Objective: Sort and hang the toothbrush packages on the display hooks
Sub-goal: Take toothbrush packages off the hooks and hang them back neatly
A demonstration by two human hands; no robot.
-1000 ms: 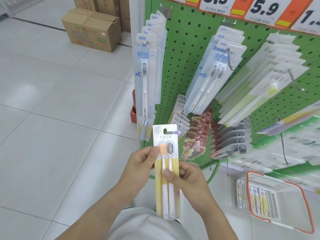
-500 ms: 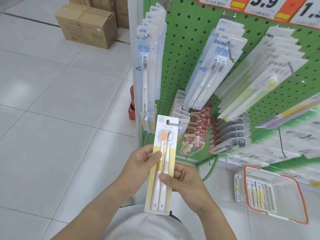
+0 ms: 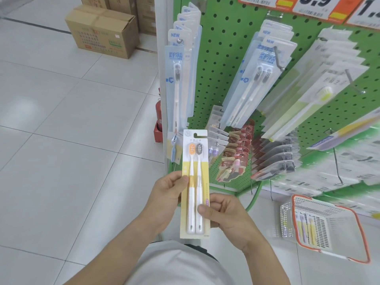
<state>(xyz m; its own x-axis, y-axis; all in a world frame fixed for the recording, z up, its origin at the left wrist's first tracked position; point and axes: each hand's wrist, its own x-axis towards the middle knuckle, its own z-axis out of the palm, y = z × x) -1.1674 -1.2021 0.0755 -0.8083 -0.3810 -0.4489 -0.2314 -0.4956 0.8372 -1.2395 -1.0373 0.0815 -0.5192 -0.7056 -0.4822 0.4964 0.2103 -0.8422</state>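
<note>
Both hands held one yellow toothbrush package (image 3: 195,182) upright in front of the green pegboard (image 3: 226,64). The left hand (image 3: 166,194) pinched its left edge at mid-height; the right hand (image 3: 224,212) pinched its lower right edge. An orange-rimmed basket (image 3: 357,229) sat on the floor at right.

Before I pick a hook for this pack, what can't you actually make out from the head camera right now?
- Price tags: cut off by the top edge, digits partial.
- Right-hand display stock: motion-blurred, labels unreadable.
- Basket contents: blurred, so no count.
- Toothbrush pack small print: too small; the left hand and right hand cover its edges.
- A matching hook: none identifiable.
</note>
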